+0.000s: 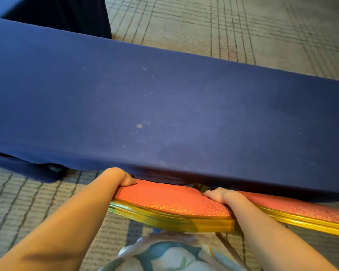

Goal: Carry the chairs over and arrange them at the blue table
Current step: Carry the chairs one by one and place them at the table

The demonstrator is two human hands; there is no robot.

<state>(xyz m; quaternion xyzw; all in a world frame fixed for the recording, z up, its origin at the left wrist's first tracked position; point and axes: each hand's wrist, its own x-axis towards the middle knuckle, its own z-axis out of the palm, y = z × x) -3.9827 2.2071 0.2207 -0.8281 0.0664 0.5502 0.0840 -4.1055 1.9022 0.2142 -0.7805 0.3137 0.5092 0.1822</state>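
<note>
A long table under a dark blue cloth (164, 98) fills the middle of the view. Against its near edge stands a chair with a red patterned backrest and gold frame (174, 202), its seat hidden under the cloth. My left hand (121, 178) grips the left top corner of that backrest. My right hand (217, 194) grips its right top corner, fingers curled over the edge. A second chair with the same red back and gold frame (301, 212) stands right beside it at the table's edge.
A second blue-draped table (57, 14) stands at the far left, set at an angle to the first. Patterned grey-beige carpet (243, 26) covers the floor beyond and to the right. A dark table foot (55, 168) shows under the cloth at left.
</note>
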